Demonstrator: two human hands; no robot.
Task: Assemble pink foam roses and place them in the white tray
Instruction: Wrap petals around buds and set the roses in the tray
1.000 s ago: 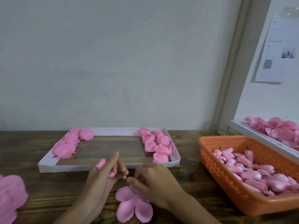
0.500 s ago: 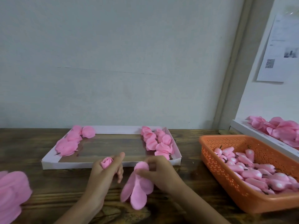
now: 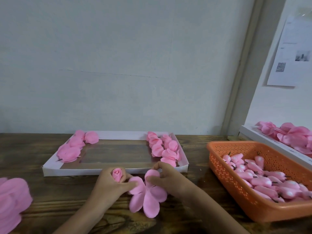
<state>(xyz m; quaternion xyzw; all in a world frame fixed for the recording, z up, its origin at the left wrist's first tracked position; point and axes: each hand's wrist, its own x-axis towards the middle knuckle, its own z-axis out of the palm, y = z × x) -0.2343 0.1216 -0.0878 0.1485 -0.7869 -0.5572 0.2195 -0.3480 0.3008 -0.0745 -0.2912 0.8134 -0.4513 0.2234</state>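
My left hand (image 3: 108,184) grips the small pink foam rosebud (image 3: 117,174), right hand (image 3: 166,178) pinches the flat pink foam petal piece (image 3: 146,198), just near of the white cardboard tray (image 3: 114,170); I'd centre the bud's base before wrapping.

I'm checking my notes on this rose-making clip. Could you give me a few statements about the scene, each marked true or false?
1. The left hand holds a rosebud. True.
2. The orange basket stands left of the white tray. False: the orange basket stands to the right of the white tray.
3. The right hand pinches the petal piece. True.
4. Roses fill the middle of the white tray. False: the roses lie at its left and right ends, and the middle is bare.
5. The orange basket holds pink buds. True.
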